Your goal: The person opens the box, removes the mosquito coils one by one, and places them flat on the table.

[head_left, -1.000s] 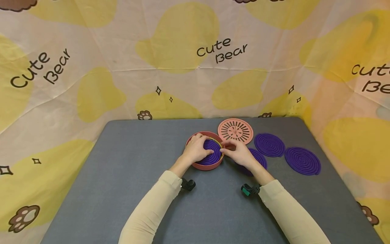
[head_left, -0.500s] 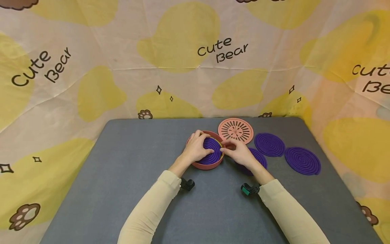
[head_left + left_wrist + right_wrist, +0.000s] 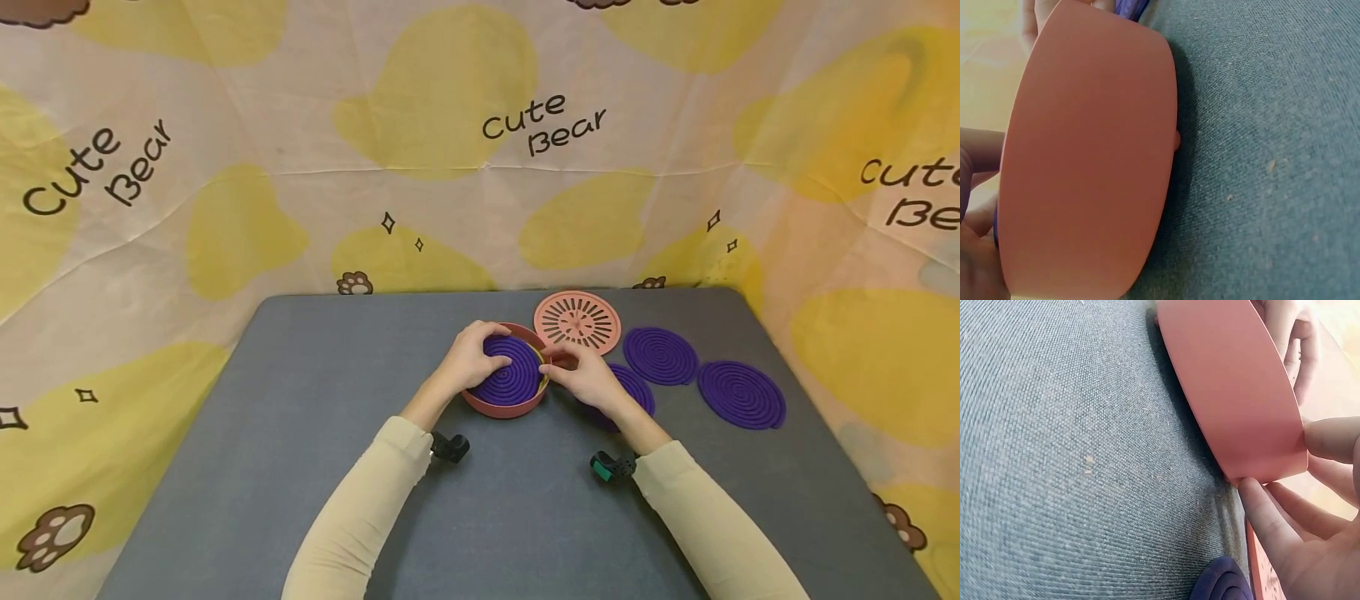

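Both hands at the pink dish, purple coil lying at its mouth.
Left hand pinches the coil's edge, thumb over top; how deep it sits I can't tell. Right hand pinches the dish wall on the right. I judge the coil light, stiff, possibly brittle: I'd take opposite outer edges, never press the centre. Dish looks rigid, smooth, maybe slippery; rim is the surest hold. Slotted pink disc and three spare coils lie beyond on the table.
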`<state>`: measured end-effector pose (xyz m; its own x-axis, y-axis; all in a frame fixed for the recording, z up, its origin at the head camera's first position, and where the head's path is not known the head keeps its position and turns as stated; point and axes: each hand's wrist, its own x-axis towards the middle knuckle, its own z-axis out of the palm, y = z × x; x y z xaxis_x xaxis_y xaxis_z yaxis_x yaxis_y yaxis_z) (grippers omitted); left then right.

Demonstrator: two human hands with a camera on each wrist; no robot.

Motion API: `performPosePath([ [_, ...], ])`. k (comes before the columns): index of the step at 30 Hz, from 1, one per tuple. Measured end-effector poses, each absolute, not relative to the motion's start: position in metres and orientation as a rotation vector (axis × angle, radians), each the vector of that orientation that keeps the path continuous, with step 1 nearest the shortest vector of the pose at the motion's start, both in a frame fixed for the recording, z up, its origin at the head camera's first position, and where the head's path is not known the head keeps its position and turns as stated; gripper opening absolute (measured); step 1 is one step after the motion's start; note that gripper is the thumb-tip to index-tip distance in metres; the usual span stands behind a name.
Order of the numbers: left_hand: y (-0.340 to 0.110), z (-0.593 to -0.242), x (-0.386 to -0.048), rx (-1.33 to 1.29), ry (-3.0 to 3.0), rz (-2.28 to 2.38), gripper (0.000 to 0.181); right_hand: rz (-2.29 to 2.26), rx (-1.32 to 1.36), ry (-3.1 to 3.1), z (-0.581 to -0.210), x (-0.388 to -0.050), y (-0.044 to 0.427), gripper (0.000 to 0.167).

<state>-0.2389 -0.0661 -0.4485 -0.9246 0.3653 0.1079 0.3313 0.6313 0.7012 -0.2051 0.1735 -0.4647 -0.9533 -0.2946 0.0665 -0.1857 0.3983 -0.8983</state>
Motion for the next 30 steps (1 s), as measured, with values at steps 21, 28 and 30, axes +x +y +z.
performPosePath([
  [21,-0.081,-0.428,-0.235,0.510,2.804,1.464,0.034,-1.607,-0.413,2.540,-0.465,-0.204,0.173,0.034],
  [28,-0.096,-0.414,-0.233,0.465,2.826,1.534,0.035,-1.608,-0.421,2.527,-0.464,-0.204,0.174,0.035],
  [30,-0.102,-0.411,-0.231,0.439,2.829,1.547,0.035,-1.611,-0.427,2.520,-0.464,-0.204,0.173,0.034],
])
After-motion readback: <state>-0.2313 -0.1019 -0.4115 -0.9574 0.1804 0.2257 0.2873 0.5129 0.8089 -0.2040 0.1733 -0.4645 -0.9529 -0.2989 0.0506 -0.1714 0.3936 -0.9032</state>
